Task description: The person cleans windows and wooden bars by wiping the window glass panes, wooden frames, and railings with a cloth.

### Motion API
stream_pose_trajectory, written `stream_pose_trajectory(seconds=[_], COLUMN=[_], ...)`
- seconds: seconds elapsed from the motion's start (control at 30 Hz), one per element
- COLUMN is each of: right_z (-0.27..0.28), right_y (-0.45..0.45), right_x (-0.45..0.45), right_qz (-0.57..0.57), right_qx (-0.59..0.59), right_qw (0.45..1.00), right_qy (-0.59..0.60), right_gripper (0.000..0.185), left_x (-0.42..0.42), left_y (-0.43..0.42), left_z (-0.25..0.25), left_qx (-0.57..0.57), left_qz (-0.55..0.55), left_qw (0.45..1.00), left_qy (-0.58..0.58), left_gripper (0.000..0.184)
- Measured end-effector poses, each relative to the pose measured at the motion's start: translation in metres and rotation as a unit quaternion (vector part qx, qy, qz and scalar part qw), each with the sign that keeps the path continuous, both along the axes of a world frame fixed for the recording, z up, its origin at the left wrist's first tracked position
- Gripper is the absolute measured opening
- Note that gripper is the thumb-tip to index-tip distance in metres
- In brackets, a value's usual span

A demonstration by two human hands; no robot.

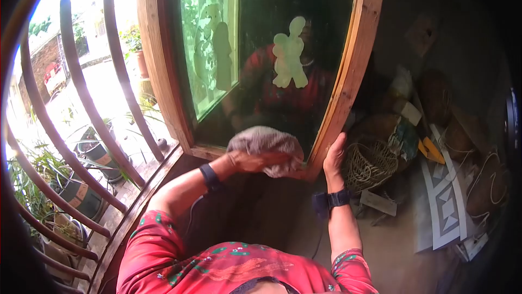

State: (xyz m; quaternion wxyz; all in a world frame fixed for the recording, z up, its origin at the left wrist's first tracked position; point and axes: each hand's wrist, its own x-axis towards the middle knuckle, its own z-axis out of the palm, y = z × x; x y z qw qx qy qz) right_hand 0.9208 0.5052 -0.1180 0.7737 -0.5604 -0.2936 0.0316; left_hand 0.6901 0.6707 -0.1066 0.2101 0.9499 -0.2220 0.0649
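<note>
A greyish-brown cloth (263, 140) is bunched against the lower part of a wood-framed window pane (321, 49). My left hand (251, 161) holds this cloth, which partly covers the fingers. At the lower right corner of the wooden frame (343, 95), my right hand (335, 155) grips the edge with its thumb pointing up; its other fingers are mostly hidden. A pale figure-shaped sticker (289, 54) is on the glass, and the pane reflects a person in red and a bright window.
Curved window bars (87, 87) stand on the left, with potted plants (92, 144) beyond them. To the right are a wire basket (372, 166), a yellow-orange object (430, 151), a white patterned panel (447, 201) and a small wooden stool (378, 203) in shadow.
</note>
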Motion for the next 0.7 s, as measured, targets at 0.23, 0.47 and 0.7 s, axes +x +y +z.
stream_pose_trajectory(seconds=[0.23,0.47,0.7], right_z=[0.001,0.043,0.01], right_y=[0.001,-0.021,0.006], right_x=[-0.006,-0.025,-0.001], right_qz=[-0.119,0.062,-0.045], right_qx=[-0.04,0.007,0.041], right_qw=[0.974,0.984,0.982], right_qy=[-0.189,-0.167,-0.181], right_gripper=[0.039,0.039,0.048], left_x=[-0.007,0.053,0.035], left_y=[-0.019,-0.058,-0.056], left_z=[0.181,0.235,0.065], left_qx=[0.365,0.3,0.345], left_qz=[0.308,0.298,0.235], left_qw=[0.801,0.73,0.841], left_qy=[-0.361,-0.538,-0.344], left_gripper=[0.065,0.081,0.073])
